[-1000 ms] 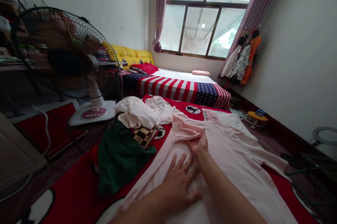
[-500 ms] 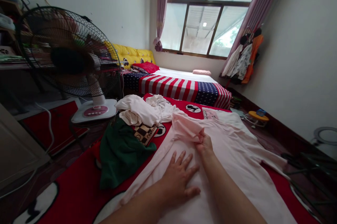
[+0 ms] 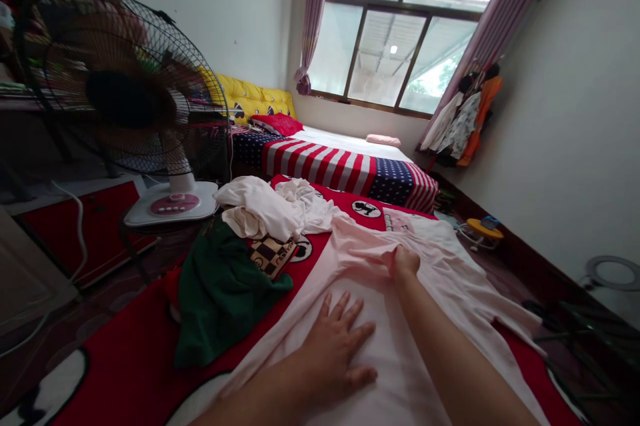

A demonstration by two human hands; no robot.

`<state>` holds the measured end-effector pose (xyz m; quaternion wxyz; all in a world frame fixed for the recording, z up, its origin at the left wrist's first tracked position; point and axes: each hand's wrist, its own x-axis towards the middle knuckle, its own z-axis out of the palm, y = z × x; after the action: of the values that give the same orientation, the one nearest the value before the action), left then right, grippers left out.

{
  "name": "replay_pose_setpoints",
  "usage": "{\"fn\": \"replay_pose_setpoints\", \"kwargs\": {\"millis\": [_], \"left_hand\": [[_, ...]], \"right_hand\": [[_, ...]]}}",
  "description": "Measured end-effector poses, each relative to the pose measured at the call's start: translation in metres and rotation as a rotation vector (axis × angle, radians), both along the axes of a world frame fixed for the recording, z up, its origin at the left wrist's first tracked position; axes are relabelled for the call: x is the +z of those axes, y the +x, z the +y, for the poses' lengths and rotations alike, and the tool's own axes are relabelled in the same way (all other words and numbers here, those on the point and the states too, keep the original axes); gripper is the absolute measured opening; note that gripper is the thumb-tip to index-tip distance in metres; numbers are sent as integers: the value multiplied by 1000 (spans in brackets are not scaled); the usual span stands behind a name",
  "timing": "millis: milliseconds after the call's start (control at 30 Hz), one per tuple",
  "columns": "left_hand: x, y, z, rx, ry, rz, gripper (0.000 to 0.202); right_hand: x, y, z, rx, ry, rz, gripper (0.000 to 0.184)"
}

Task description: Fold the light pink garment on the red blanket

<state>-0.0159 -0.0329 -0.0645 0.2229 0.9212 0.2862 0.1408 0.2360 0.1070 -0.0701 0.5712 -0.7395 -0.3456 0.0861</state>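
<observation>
A pale pink long-sleeved garment (image 3: 440, 306) lies spread over a red patterned cover (image 3: 125, 353). My left hand (image 3: 337, 346) presses flat on it, fingers spread. Beyond and to the right, my right hand (image 3: 405, 265) is closed on a bunched fold of the same garment, pulling the cloth into creases. Left of the garment sits a crumpled dark green garment (image 3: 225, 299) with a brown checkered patch (image 3: 270, 256). Behind that is a heap of white clothes (image 3: 265, 206). A folded light garment with a pink print (image 3: 400, 219) lies past the pink one.
An electric fan (image 3: 125, 99) stands at the left on a white base. At the back is a bed (image 3: 340, 166) with a flag-patterned cover below the window. Clothes (image 3: 465, 119) hang on the right wall, and a small yellow stool (image 3: 484, 229) stands near it.
My right hand has moved right and slightly away with the fold of the pink garment, drawing it out from a bunch. My left hand stays flat on the cloth. The view has shifted slightly.
</observation>
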Motion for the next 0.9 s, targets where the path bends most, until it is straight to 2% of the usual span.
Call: {"fn": "replay_pose_setpoints", "kwargs": {"millis": [100, 200, 267, 400, 467, 567, 700, 800, 900], "left_hand": [[2, -1, -1, 0, -6, -13, 71], [3, -1, -1, 2, -18, -20, 71], [3, -1, -1, 3, -24, -24, 70], [1, 0, 1, -1, -26, -25, 70], [0, 0, 2, -5, -33, -22, 70], [0, -2, 3, -12, -47, -21, 71], [1, -3, 1, -8, -54, -23, 71], [1, -2, 1, 2, -47, -24, 69], [0, -1, 1, 14, -29, -24, 69]], "right_hand": [[6, 8, -1, -32, -81, 6, 31], [20, -4, -2, -14, -64, -84, 47], [27, -24, -2, 118, -34, -179, 44], [26, -69, 4, 564, -53, -320, 16], [23, -78, 11, 645, -112, -356, 18], [23, -64, 25, 517, -239, -383, 22], [33, -20, 27, 320, -389, -391, 17], [42, 6, 9, 256, -440, -417, 13], [47, 15, -19, 262, -462, -409, 18]]}}
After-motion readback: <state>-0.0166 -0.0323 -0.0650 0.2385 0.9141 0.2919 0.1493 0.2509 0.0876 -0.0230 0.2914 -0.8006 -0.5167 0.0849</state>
